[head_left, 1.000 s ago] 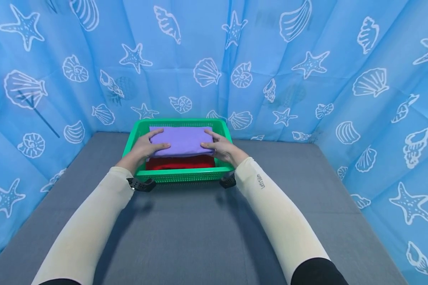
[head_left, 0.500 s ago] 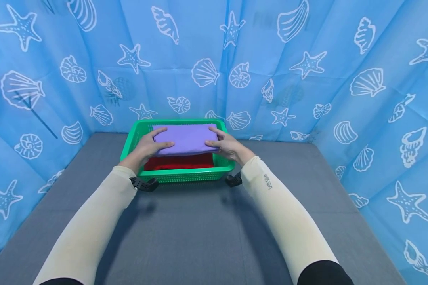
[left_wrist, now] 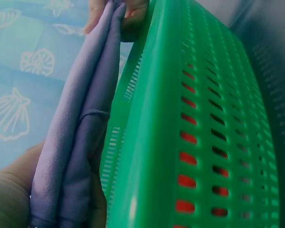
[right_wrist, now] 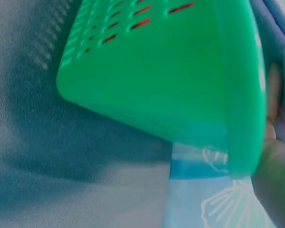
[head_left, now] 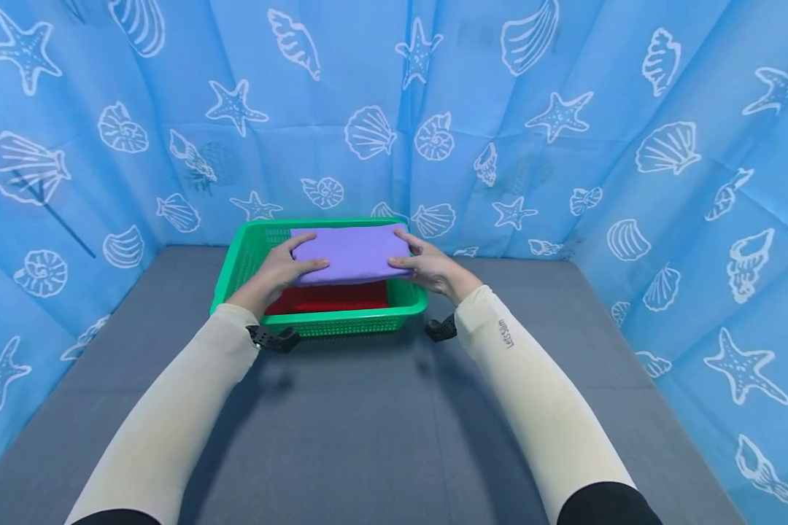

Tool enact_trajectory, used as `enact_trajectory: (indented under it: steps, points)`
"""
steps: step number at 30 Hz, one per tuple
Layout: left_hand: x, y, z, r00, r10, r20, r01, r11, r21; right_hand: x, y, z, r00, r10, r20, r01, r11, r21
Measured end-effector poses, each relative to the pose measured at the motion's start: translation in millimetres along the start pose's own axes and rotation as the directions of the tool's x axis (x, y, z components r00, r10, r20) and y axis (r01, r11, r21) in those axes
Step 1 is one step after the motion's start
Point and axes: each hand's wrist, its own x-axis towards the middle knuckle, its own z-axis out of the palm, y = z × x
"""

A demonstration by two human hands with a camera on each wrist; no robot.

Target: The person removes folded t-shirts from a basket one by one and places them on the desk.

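Observation:
A folded purple cloth (head_left: pixel 354 255) is held above the green basket (head_left: pixel 335 323), its right end over the basket's right side. My left hand (head_left: pixel 282 267) grips the left end, thumb on top. At the opposite end my right hand (head_left: pixel 433 270) does the same. In the left wrist view the cloth's thick folded layers (left_wrist: pixel 80 123) stand beside the basket's rim (left_wrist: pixel 149 142), slightly apart from it. Under it, inside the basket, lies a red cloth (head_left: pixel 344 297), partly hidden. Only part of my right hand (right_wrist: pixel 278 166) shows behind the rim in the right wrist view.
The basket stands at the back of a grey-covered table (head_left: pixel 354 423). A blue curtain (head_left: pixel 473 87) printed with shells and starfish hangs close behind it and along both sides. Black wrist straps (head_left: pixel 272 339) sit on both sleeved forearms.
Both hands have lifted the purple cloth slightly and carried it to the right relative to the basket. The head view has turned a little to the right.

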Motion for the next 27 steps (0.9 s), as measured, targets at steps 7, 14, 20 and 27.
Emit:
enact_trajectory:
  steps: [7, 14, 20, 27]
  points:
    - [4.4, 8.6, 7.9, 1.000, 0.025, 0.014, -0.025, 1.000, 0.012, -5.1, 0, -11, 1.000, -0.019, 0.003, 0.019, 0.999, 0.032]
    - [7.5, 15.4, 15.4, 1.000, 0.019, 0.025, -0.018, 1.000, -0.012, -8.8, 0, -23, 0.999, -0.036, -0.005, 0.037, 0.997, 0.064]
    - [10.3, 18.5, 28.4, 0.999, 0.023, 0.048, -0.021, 0.999, -0.049, -16.2, 0, -35, 0.999, -0.033, -0.007, 0.034, 0.998, 0.050]
    - [13.8, 23.5, 39.4, 0.998, 0.031, 0.046, -0.029, 0.998, -0.047, -23.0, 0, -47, 0.999, -0.030, -0.016, 0.031, 0.998, 0.055]
